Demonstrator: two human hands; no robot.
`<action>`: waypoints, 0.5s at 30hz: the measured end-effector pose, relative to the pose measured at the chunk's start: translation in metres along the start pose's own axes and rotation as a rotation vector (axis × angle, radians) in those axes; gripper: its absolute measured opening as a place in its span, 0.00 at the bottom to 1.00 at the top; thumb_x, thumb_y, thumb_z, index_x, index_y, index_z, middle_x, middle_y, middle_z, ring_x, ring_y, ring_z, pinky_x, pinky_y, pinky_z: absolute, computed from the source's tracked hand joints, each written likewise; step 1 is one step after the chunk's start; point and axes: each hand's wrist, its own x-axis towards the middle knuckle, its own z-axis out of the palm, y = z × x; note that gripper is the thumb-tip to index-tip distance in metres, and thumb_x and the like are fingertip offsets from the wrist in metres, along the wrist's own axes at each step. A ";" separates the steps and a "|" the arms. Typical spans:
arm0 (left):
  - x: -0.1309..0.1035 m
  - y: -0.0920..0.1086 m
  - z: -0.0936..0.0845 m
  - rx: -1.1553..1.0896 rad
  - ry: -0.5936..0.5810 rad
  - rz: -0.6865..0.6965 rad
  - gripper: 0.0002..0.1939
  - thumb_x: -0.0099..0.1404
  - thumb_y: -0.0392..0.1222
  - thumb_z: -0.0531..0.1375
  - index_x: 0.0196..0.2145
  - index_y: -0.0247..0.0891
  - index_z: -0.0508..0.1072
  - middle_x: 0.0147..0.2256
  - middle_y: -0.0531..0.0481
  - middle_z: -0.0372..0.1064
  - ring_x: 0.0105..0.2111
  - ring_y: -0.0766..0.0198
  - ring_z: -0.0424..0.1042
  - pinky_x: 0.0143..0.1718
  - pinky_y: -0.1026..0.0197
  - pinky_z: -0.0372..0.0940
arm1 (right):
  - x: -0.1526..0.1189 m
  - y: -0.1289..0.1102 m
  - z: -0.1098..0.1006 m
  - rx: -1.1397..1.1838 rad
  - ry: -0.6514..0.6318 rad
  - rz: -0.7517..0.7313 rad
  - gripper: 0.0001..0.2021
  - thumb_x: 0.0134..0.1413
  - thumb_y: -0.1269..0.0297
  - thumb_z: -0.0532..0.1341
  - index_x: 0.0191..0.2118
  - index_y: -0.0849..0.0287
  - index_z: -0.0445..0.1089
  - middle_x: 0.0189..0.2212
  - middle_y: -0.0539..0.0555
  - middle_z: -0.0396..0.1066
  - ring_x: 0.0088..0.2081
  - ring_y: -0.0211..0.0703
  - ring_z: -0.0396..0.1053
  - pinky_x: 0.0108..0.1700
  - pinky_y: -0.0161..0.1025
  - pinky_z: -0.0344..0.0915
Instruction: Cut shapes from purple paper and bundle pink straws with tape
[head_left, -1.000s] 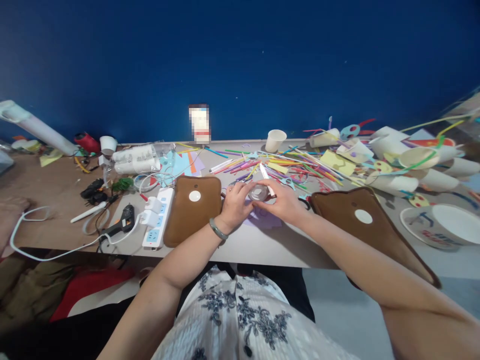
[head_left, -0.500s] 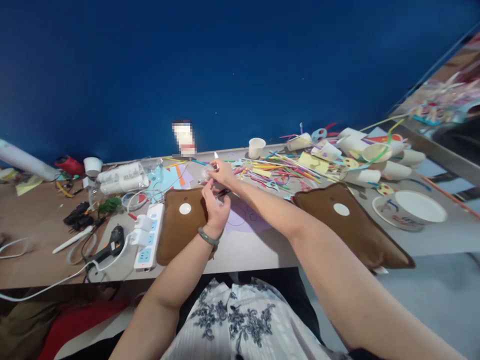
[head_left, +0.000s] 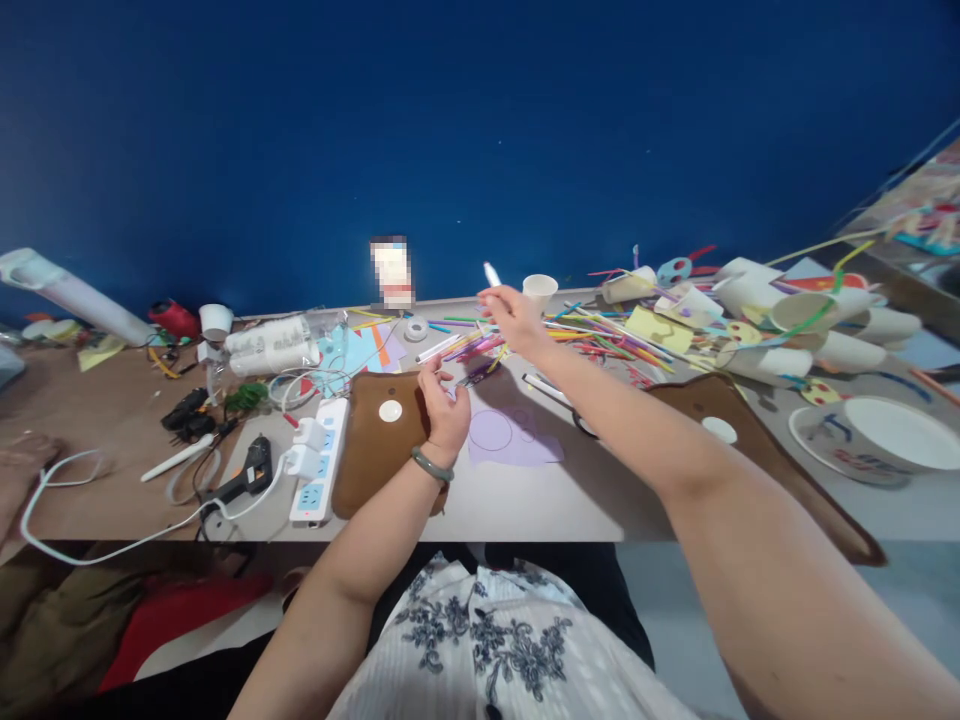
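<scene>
Pen (head_left: 491, 275), lwr end hidden w/in R hand (head_left: 514, 318)

1. the left arm (head_left: 352, 565) extends forward from the lower left, bent at the elbow.
2. the left hand (head_left: 448, 415) has its fingers loosely curled, the thumb held apart.
3. the right arm (head_left: 712, 490) stretches farther forward, slanting in from the lower right.
4. the right hand (head_left: 516, 318) is ahead of the left, fingers drawn together in a pinch.
</scene>
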 end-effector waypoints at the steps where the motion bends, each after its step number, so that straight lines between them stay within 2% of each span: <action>1: -0.001 0.000 0.000 0.003 -0.002 -0.001 0.31 0.59 0.28 0.54 0.60 0.39 0.57 0.54 0.39 0.62 0.43 0.63 0.68 0.40 0.60 0.67 | -0.008 0.002 -0.018 -0.048 0.046 -0.021 0.14 0.64 0.59 0.55 0.49 0.59 0.71 0.41 0.58 0.78 0.39 0.45 0.75 0.42 0.42 0.70; 4: -0.003 -0.001 0.000 0.036 -0.012 0.009 0.28 0.59 0.29 0.55 0.57 0.39 0.60 0.50 0.41 0.64 0.43 0.63 0.69 0.38 0.62 0.67 | -0.041 0.007 -0.072 -0.181 0.194 -0.108 0.13 0.60 0.64 0.60 0.50 0.57 0.68 0.43 0.60 0.79 0.43 0.45 0.76 0.44 0.42 0.72; 7: -0.005 -0.001 0.000 0.063 -0.065 0.033 0.24 0.60 0.31 0.55 0.54 0.38 0.63 0.47 0.42 0.67 0.41 0.64 0.70 0.37 0.63 0.67 | -0.081 0.017 -0.120 -0.227 0.310 -0.110 0.16 0.58 0.65 0.62 0.52 0.53 0.65 0.48 0.63 0.77 0.48 0.53 0.76 0.48 0.53 0.72; 9: -0.006 0.000 0.000 0.067 -0.123 0.058 0.21 0.60 0.31 0.55 0.52 0.38 0.65 0.49 0.42 0.68 0.40 0.64 0.71 0.37 0.62 0.68 | -0.107 0.027 -0.145 -0.297 0.437 -0.118 0.18 0.58 0.64 0.63 0.54 0.51 0.63 0.51 0.63 0.75 0.53 0.59 0.74 0.52 0.60 0.69; 10: -0.007 0.000 0.001 0.072 -0.157 0.071 0.19 0.60 0.31 0.54 0.50 0.38 0.66 0.48 0.42 0.69 0.40 0.64 0.72 0.39 0.62 0.68 | -0.118 0.033 -0.155 -0.362 0.453 -0.109 0.18 0.59 0.64 0.62 0.54 0.50 0.63 0.51 0.62 0.75 0.54 0.60 0.73 0.54 0.62 0.68; 12: -0.009 0.002 0.002 0.095 -0.236 0.092 0.16 0.60 0.30 0.54 0.46 0.37 0.69 0.46 0.44 0.71 0.39 0.64 0.72 0.42 0.60 0.69 | -0.138 0.045 -0.168 -0.463 0.443 -0.031 0.17 0.58 0.65 0.62 0.52 0.49 0.64 0.45 0.60 0.78 0.50 0.63 0.75 0.51 0.64 0.68; 15: -0.014 0.004 0.005 0.146 -0.392 0.098 0.13 0.58 0.29 0.56 0.40 0.37 0.72 0.40 0.47 0.73 0.36 0.64 0.72 0.43 0.58 0.69 | -0.156 0.057 -0.164 -0.513 0.241 0.056 0.16 0.53 0.66 0.64 0.48 0.47 0.67 0.41 0.58 0.78 0.43 0.62 0.77 0.44 0.58 0.71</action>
